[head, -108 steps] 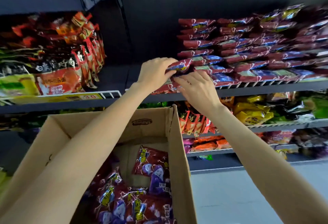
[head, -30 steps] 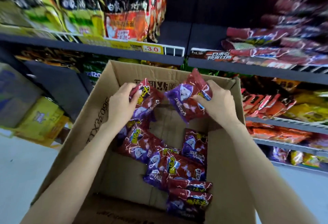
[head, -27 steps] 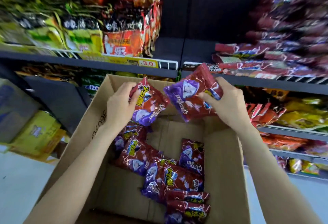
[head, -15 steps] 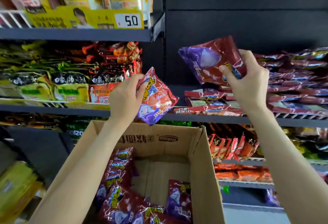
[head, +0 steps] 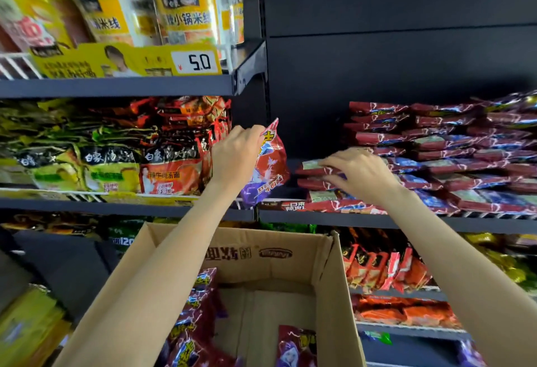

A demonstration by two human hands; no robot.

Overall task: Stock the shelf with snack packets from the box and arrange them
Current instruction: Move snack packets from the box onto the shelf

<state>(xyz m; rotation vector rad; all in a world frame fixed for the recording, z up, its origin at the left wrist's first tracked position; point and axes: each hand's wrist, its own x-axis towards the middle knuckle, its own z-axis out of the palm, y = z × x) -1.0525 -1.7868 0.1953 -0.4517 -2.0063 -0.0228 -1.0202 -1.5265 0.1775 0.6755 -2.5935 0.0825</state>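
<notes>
My left hand (head: 235, 160) grips a red-and-purple snack packet (head: 268, 166) upright, just left of the dark shelf (head: 377, 220). My right hand (head: 361, 174) pinches another packet (head: 315, 166) lying flat on a low pile at the left end of that shelf, fingers over it and thumb below. To the right of it, taller stacks of the same packets (head: 436, 145) fill the shelf. The open cardboard box (head: 276, 253) stands below my arms, with more packets (head: 296, 346) lying at its bottom and along its left wall (head: 193, 317).
Noodle packs (head: 168, 169) crowd the shelf to the left. Above them stand cup noodles (head: 186, 18) behind a 5.0 price tag (head: 197, 62). Orange-red packets (head: 383, 270) fill lower shelves on the right. Yellow packs (head: 26, 326) lie low on the left.
Both hands lifted a packet each out of the box up to the shelf. The right hand has lowered its packet from the air onto the low pile; the left packet has risen slightly.
</notes>
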